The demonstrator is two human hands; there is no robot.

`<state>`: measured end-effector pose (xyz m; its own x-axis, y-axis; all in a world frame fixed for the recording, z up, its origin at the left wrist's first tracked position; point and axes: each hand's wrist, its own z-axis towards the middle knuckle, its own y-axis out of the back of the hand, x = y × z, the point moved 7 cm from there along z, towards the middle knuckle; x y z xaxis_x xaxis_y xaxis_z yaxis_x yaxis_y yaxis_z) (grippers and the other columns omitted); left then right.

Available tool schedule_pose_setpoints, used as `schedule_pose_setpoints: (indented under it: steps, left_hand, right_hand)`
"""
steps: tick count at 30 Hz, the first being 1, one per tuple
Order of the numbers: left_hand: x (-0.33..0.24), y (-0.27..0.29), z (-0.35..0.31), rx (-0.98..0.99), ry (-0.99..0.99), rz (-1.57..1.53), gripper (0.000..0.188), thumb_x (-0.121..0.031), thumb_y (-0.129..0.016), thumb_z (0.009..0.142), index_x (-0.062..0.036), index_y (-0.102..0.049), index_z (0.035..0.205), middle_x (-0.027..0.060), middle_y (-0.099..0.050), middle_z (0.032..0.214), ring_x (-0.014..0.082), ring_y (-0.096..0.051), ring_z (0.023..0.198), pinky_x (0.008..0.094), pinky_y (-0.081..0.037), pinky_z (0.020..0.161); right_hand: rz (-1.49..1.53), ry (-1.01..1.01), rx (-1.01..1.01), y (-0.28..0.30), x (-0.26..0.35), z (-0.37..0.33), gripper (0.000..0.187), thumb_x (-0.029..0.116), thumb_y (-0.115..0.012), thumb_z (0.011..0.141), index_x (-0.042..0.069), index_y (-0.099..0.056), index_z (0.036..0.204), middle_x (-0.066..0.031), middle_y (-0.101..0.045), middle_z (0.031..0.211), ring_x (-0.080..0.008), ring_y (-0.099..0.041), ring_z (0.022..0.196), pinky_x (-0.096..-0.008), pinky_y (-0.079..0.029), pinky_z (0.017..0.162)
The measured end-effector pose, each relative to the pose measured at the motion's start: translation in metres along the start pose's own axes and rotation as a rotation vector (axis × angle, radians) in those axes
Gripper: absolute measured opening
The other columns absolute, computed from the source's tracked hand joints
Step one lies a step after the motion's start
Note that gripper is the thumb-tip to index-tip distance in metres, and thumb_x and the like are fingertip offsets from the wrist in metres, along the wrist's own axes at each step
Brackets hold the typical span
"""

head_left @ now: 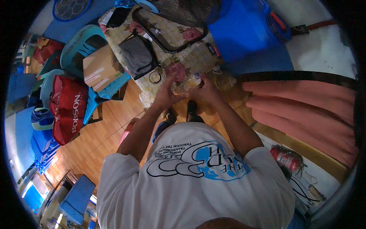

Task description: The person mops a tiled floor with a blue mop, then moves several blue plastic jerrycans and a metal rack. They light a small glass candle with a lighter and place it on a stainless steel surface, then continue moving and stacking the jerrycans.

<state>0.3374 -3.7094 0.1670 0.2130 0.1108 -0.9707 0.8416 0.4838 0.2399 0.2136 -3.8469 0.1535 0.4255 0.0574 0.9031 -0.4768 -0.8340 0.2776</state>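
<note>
My left hand (pixel 167 96) is held near the front edge of the table, fingers apart, with nothing seen in it. Close to its right, my right hand (pixel 206 91) has its fingers against a small clear bottle (pixel 193 81) with a pale purple-white cap, and appears to grip it. The bottle's lower part is partly hidden. Beneath both hands lies a flowered tablecloth (pixel 164 57). A round roll of tape (pixel 155 77) rests on it, left of my left hand. Past my right hand stands a clear plastic container (pixel 224 79), hard to make out.
A grey bag (pixel 138 55) and a black tubular frame (pixel 167 46) lie on the table. A big blue drum (pixel 244 34) stands at the far right. To the left are a cardboard box (pixel 101 66) on a blue chair (pixel 114 84) and a red bag (pixel 68 108). A pink curtain (pixel 301 110) hangs right.
</note>
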Motion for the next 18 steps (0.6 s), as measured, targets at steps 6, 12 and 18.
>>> schedule_pose_setpoints:
  steps: [6,12,18]
  left_hand:
    - [0.026,-0.041,0.021,0.160,0.336,-0.618,0.057,-0.015,-0.075,0.085,-0.0051,-0.047,0.134,0.0064,-0.056,0.129,0.0160,-0.057,0.110,0.0316,-0.046,0.095]
    - [0.019,-0.026,-0.005,0.035,0.322,-0.584,0.055,-0.012,-0.078,0.081,-0.0040,-0.049,0.128,0.0037,-0.059,0.117,0.0151,-0.055,0.109,0.0311,-0.043,0.096]
    - [0.004,-0.048,-0.022,-0.113,0.360,-0.507,0.058,-0.012,-0.079,0.081,-0.0025,-0.047,0.128,0.0051,-0.057,0.118,0.0153,-0.051,0.113,0.0322,-0.039,0.100]
  right_hand:
    - [-0.257,-0.065,0.326,0.014,-0.044,0.036,0.061,0.021,-0.076,0.076,0.009,-0.051,0.131,-0.0126,-0.064,0.117,-0.0294,-0.061,0.106,-0.0368,-0.048,0.093]
    - [-1.004,0.185,-0.241,0.116,-0.109,0.130,0.056,0.012,-0.061,0.087,0.012,-0.044,0.141,-0.0181,-0.057,0.124,-0.0312,-0.053,0.117,-0.0427,-0.045,0.097]
    - [-0.930,-0.023,-0.206,0.098,-0.139,0.181,0.049,0.016,-0.056,0.090,0.013,-0.047,0.138,-0.0208,-0.052,0.131,-0.0348,-0.049,0.124,-0.0447,-0.044,0.098]
